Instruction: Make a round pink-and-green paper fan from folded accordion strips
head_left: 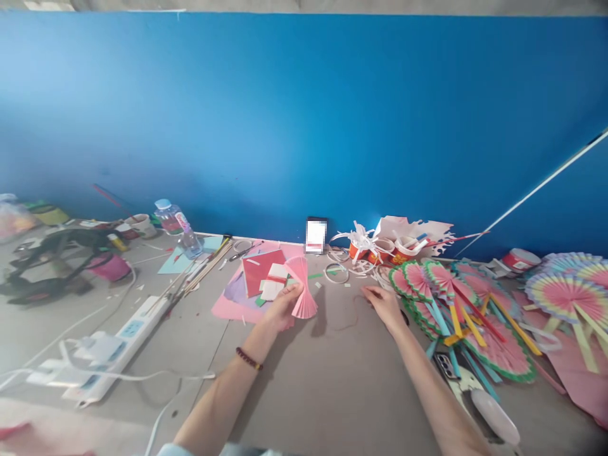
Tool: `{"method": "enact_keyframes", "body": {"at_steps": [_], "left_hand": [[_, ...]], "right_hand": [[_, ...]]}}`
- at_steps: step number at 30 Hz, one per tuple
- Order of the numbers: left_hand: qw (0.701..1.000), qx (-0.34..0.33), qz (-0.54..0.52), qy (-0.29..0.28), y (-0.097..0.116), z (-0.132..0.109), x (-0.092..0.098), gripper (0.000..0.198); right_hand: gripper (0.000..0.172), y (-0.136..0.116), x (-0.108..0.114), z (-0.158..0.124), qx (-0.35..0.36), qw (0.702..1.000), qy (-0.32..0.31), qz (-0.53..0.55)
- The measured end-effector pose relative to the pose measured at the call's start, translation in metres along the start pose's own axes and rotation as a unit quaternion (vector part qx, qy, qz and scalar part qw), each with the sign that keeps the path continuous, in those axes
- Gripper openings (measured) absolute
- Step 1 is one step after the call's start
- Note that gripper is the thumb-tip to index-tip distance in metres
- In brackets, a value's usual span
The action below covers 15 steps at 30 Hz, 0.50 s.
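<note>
My left hand (285, 303) pinches a pink pleated paper (304, 297) at its middle, so the folds flare out above and below. Over the table to the right, my right hand (381, 303) has its thumb and fingertips together on a thin red thread (356, 316), which trails in a loose curve over the grey tabletop. Behind my left hand lie a red paper sheet (259, 272), small white cards (272, 290) and a larger pink sheet (223, 310).
Finished paper fans (503, 348) pile up at the right, near a white computer mouse (494, 415). A phone (316, 236) leans on the blue wall. Red paper tubs (403, 252) hold scraps. Leftward are a water bottle (183, 231) and a power strip (135, 332) with trailing cables.
</note>
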<state>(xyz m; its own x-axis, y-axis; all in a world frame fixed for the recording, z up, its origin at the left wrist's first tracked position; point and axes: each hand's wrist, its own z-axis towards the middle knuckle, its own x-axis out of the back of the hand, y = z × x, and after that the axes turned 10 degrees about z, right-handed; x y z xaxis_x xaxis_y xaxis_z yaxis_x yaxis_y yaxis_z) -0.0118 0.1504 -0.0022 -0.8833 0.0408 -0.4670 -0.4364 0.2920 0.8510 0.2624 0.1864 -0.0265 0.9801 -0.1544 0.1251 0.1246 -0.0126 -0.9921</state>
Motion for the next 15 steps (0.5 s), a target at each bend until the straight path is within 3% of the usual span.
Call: {"method": "enact_keyframes", "body": {"at_steps": [4,7,10,15], "left_hand": [[0.999,0.018,-0.045,-0.014,-0.004,-0.001,0.005,0.028],[0.997,0.024,-0.05,-0.058,-0.005,-0.002,0.006,0.026],[0.993,0.006,-0.05,-0.11,-0.007,-0.004,0.005,0.021],[0.987,-0.013,-0.086,-0.133,-0.01,-0.004,-0.001,0.017]], "right_hand": [[0.037,-0.004,-0.006,-0.005,0.016,1.0,-0.014,-0.012],[0.035,-0.019,-0.016,-0.015,0.041,0.998,-0.047,-0.021],[0.032,-0.039,-0.029,-0.03,0.034,0.993,-0.113,-0.016],[0.028,-0.083,-0.052,-0.052,0.057,0.976,-0.204,-0.046]]}}
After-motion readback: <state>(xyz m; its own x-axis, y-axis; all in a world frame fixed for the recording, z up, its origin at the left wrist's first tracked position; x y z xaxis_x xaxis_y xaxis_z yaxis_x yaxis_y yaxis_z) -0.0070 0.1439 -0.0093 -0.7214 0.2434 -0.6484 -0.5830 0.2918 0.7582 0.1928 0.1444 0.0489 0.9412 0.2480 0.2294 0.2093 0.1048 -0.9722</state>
